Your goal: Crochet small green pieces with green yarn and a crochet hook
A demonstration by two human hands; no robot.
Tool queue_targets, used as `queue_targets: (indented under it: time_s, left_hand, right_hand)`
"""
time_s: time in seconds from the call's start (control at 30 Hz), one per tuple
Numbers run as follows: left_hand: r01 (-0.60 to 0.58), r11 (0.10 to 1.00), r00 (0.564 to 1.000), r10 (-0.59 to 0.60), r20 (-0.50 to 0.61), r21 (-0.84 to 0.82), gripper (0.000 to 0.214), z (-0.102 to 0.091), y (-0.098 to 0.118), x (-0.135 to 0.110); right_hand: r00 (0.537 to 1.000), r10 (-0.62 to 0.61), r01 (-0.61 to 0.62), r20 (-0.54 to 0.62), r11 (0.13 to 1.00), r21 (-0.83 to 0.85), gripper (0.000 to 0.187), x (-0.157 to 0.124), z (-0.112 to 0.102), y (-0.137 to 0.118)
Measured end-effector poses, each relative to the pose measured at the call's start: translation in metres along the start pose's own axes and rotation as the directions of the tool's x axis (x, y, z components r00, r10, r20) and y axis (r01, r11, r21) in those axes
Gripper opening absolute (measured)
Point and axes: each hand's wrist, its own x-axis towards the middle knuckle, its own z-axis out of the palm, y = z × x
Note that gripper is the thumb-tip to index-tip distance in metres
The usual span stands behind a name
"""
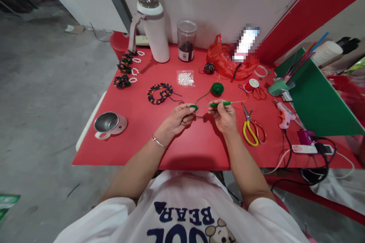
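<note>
Between the thumb and fingers of my left hand is a small piece of green crochet. My right hand grips the green handle of a crochet hook, whose thin shaft points left toward that piece. Whether the hook's tip touches the piece is too small to tell. A strand of green yarn runs from near my left fingers up to a green yarn ball. Left of my hands lies a multicoloured braided yarn loop.
Yellow-handled pliers and red-handled scissors lie right of my hand. Further right are a pink glue gun and a power strip. A metal mug stands left; a thermos, a jar and packed white beads are behind.
</note>
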Motion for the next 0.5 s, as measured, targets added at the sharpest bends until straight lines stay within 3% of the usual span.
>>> queue_targets:
  time_s: [0.5]
  left_hand:
    - [0.03,1.0,0.999,-0.03,0.024,0.008,0.032,-0.0068,-0.0024,0.0025]
  right_hand:
    - [0.998,-0.032,0.036,0.061,0.998,-0.057,0.033,-0.003,0.0017,-0.0024]
